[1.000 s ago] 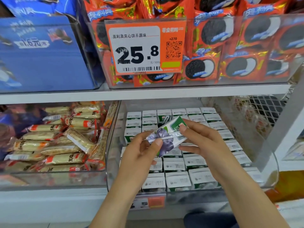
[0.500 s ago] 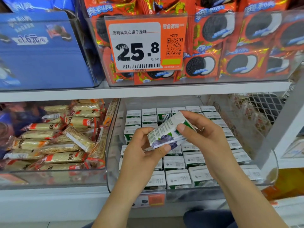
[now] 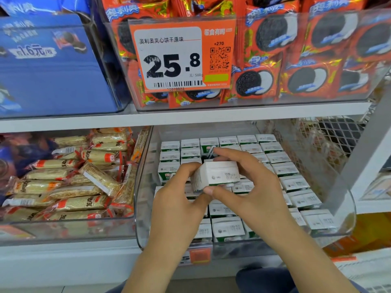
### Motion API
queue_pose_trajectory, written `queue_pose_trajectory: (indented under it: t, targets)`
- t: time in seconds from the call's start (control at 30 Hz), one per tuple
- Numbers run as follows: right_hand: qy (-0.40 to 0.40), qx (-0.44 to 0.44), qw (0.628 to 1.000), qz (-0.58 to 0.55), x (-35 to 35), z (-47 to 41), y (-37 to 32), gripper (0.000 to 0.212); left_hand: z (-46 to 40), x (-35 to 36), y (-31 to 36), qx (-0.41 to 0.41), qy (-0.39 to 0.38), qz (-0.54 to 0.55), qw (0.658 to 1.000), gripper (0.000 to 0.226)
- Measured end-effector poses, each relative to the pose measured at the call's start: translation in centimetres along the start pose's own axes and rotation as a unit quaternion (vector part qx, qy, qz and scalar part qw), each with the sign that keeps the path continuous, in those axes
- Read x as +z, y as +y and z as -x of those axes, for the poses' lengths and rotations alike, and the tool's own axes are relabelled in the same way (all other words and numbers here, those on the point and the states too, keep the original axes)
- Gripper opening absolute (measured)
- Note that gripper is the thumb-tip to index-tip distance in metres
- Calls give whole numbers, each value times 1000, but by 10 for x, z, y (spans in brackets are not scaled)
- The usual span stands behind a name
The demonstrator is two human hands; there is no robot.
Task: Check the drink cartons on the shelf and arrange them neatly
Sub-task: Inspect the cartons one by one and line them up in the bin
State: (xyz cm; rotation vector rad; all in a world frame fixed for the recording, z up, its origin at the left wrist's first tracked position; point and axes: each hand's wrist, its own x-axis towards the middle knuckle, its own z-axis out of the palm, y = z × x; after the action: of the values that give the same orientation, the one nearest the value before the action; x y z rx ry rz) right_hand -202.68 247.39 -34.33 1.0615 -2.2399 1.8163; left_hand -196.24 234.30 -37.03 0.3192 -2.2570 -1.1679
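The drink carton (image 3: 218,175) is showing smooth, matt white card. The bin (image 3: 146,208) around the cartons is looking like clear, glossy plastic. The biscuit packets (image 3: 254,83) above are gleaming as shiny foil, the snack bars (image 3: 80,203) are sitting in glossy clear wrap, and the price tag (image 3: 169,58) is looking like matt paper.

Your way in: open gap between upper shelf (image 3: 190,118) and packed cartons (image 3: 283,169); clear bin wall (image 3: 347,208) blocks right side.
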Motion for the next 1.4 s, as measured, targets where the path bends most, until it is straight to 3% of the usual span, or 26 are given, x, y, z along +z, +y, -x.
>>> queue_pose_trajectory:
  t: [0.1,0.2,0.4,0.6,0.8,1.03,1.13,1.23,1.4]
  targets:
    - [0,-15,1000,-4,0,1,-2,58,1,0,1,1,7,15,1000,41]
    - [5,-11,999,-52,-2,1,-3,57,1,-1,9,-24,6,106,994,35]
    - [-3,18,998,-54,-5,-3,-2,48,-2,-3,15,-61,-43,261,962,44]
    - [5,43,997,-64,-10,-5,-3,42,-2,-6,16,-79,-106,295,946,32]
    - [5,115,977,-179,-13,-10,2,29,-1,-7,20,-98,-112,323,935,28]
    - [-14,147,961,-233,-15,-11,8,31,-4,-10,18,-137,-94,308,937,33]
    - [-20,145,968,-204,-14,-11,9,39,-4,-11,19,-143,-96,311,935,23]
    - [-31,146,976,-157,-9,-9,6,46,-3,-10,21,-153,-105,303,935,27]
    - [-60,121,975,-177,-7,-7,2,33,-3,-11,22,-169,-71,311,932,36]
